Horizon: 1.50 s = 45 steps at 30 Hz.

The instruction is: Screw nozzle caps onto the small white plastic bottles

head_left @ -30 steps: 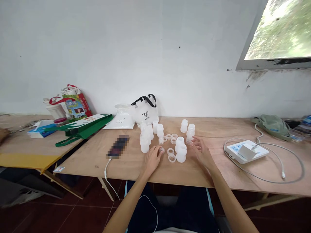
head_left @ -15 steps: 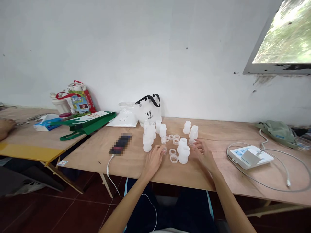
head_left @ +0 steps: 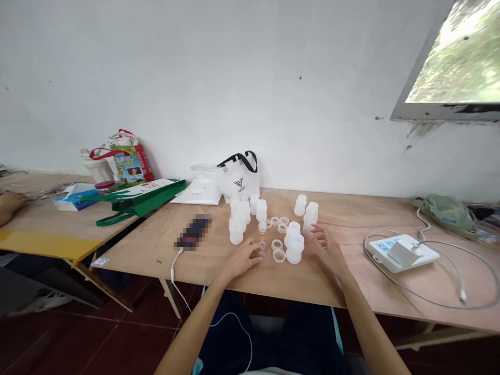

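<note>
My left hand [head_left: 242,259] rests low over the table, its thumb and index finger spread apart around a small clear ring [head_left: 261,254]. Whether the fingers touch that ring, I cannot tell. Several translucent rings [head_left: 278,255] lie to its right, and a short clear stack of rings [head_left: 262,227] stands behind it. My right hand [head_left: 327,249] has loosely curved, separated fingers and holds nothing visible; its fingertips are beside a clear ring-like piece [head_left: 307,229] at the foot of a white bottle [head_left: 311,214]. Between my hands stand white translucent bottles [head_left: 294,252]. More bottles [head_left: 236,232] form a group at the left.
A phone [head_left: 193,232] with a white cable lies left. Behind stand a white tote bag [head_left: 238,179] and a white plastic package [head_left: 198,190]. A green bag [head_left: 144,200] lies farther left. A white power strip [head_left: 404,252] with cables sits right. Another person's hand [head_left: 10,205] shows far left.
My left hand has drawn back toward me and slightly left, and its fingers have spread from around a clear ring. My right hand has hardly moved.
</note>
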### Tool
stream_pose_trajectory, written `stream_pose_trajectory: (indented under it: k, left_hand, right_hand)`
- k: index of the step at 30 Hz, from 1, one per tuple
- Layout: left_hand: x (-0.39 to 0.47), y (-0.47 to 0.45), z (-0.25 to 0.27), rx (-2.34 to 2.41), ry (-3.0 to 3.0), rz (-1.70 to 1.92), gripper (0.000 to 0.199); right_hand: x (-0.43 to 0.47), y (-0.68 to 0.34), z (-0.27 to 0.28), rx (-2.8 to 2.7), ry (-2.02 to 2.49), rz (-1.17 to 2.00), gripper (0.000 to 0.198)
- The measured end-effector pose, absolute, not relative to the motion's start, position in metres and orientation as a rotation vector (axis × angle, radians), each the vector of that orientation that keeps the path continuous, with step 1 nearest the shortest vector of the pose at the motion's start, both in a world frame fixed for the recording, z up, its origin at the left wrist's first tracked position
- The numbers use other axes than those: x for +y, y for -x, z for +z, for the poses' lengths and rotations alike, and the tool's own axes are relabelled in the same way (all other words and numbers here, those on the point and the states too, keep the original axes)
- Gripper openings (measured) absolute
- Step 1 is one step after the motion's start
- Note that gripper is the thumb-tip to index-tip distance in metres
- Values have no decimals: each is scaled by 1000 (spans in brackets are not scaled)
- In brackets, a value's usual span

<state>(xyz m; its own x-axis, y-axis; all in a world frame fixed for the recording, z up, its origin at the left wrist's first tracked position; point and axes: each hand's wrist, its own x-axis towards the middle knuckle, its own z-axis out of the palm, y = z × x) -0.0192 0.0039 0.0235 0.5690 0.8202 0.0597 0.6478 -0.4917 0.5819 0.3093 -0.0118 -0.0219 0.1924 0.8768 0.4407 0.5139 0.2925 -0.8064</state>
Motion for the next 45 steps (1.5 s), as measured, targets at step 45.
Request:
stream_pose_trajectory:
  k: [45]
  left_hand:
    - [12, 4, -11, 1331, -2380, 740, 23]
  right_hand:
    - [-11, -304, 12, -1410, 1594, 176, 63]
